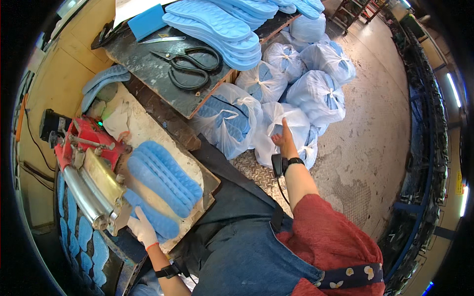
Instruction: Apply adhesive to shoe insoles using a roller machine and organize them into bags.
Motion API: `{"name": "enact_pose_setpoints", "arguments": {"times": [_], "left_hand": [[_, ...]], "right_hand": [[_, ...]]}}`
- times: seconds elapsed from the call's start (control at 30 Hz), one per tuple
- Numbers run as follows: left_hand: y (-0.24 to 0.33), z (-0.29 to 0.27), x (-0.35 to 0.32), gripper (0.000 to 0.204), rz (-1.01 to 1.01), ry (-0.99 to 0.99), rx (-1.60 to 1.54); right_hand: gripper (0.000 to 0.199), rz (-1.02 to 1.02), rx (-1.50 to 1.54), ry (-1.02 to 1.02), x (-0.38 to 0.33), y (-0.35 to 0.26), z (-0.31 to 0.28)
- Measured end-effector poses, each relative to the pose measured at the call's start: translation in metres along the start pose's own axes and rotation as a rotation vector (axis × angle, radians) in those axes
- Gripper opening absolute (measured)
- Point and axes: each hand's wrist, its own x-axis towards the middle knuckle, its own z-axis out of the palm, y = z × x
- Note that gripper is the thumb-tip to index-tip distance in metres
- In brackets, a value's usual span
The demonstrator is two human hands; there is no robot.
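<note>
Insoles point(165, 177) are laid on the near counter point(148, 128), right of the roller machine point(90, 197); beyond, scissors point(174, 57) are placed on the far counter point(131, 56); rightward, bags point(320, 96) are gathered on the floor point(380, 123).

recorded light blue across the stacked insoles point(168, 175), a more saturated blue on the thin block point(147, 22). noted solid black on the scissors point(190, 85), black with pale scuffs on the tabletop point(128, 54). saw bright red on the machine housing point(81, 132), silver on the roller point(81, 190), brassy yellow on the plate point(101, 170). logged translucent white, tinged blue, for the tied bags point(318, 96). read brick red on the sleeve point(328, 224), denim blue on the apron point(247, 241), navy with white-and-yellow flowers on the strap point(359, 277), orange-red on the wrist cord point(152, 245).
</note>
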Motion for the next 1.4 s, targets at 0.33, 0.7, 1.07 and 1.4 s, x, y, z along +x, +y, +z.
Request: {"name": "enact_pose_setpoints", "arguments": {"times": [0.33,0.7,1.07,1.4], "left_hand": [[-0.027,0.021,0.013,0.069,0.034,0.076,0.014],[-0.012,0.009,0.005,0.071,-0.025,0.054,-0.067],[-0.015,0.01,0.006,0.072,-0.055,0.053,-0.041],[-0.018,0.012,0.006,0.071,-0.023,0.058,-0.054]], "right_hand": [[0.048,-0.475,0.374,-0.365,0.109,-0.136,-0.023],[0.036,-0.697,-0.237,-0.121,0.025,-0.157,-0.041],[0.04,-0.848,0.007,-0.313,-0.01,-0.137,-0.093],[0.034,-0.904,0.32,-0.131,-0.05,-0.15,-0.133]]}}
